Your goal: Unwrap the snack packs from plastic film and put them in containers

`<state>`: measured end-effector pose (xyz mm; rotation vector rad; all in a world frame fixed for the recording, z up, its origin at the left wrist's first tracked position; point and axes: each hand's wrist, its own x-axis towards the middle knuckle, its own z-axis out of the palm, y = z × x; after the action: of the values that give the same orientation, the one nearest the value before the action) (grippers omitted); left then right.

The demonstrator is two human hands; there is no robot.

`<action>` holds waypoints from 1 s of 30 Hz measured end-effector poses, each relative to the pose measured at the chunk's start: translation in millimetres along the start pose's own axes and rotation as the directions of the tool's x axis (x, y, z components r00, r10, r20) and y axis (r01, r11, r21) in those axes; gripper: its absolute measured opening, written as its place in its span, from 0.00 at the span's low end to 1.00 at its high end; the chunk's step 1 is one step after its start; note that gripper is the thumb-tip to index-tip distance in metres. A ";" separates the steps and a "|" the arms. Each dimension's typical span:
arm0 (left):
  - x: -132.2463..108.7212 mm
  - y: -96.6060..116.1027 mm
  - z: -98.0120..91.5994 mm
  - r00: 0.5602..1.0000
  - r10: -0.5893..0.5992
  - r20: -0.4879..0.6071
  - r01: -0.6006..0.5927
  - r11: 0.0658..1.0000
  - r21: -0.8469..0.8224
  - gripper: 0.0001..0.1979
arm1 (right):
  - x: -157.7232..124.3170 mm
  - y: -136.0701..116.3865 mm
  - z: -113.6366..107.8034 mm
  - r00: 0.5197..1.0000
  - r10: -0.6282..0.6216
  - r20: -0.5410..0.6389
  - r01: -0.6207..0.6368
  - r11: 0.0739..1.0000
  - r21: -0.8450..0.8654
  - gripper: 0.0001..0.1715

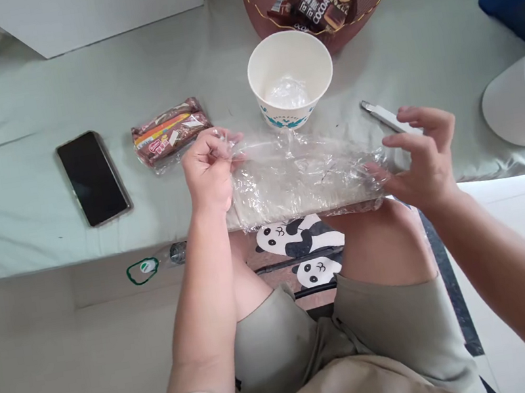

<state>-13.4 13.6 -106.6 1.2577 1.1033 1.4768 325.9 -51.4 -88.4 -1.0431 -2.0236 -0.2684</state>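
the fingers of the left hand are closed on the upper left corner of the clear film, pinching it just in front of the snack pack. the fingers of the right hand are spread and curved, well apart from one another; the thumb meets the film's right end, and the other fingers stand above and to the right of it, near the cutter. so the film hangs between the two hands, crinkled and see-through, over the front edge of the surface.

the cup stands upright just beyond the film, between the hands, with a crumpled clear piece in its bottom. behind the cup is the ribbed bowl, which holds dark cocoa packs. the phone lies screen up and dark to the left of the snack pack, well apart from the left fingers. a white tub stands at the far right, clear of the right fingers. below the film, panda prints show between the knees.
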 end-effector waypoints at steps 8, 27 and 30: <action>-0.6 -3.9 -2.1 1.000 0.012 -0.006 -0.011 0.984 0.175 0.12 | 18.4 -29.3 -4.6 0.985 0.164 0.055 -0.168 0.983 0.072 0.07; -28.0 34.2 -0.9 0.953 0.077 0.291 -0.190 0.905 0.381 0.28 | -21.4 -29.4 -15.9 0.947 0.147 0.286 -0.217 0.948 0.233 0.10; -37.2 42.8 -4.3 0.972 0.095 0.213 -0.176 0.900 0.400 0.20 | -21.8 -28.6 -15.7 0.940 0.189 0.285 -0.262 0.934 0.244 0.11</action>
<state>-17.0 -32.4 -73.2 1.7669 1.2634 1.2217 320.1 -90.2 -89.9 -1.1635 -2.0660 0.2842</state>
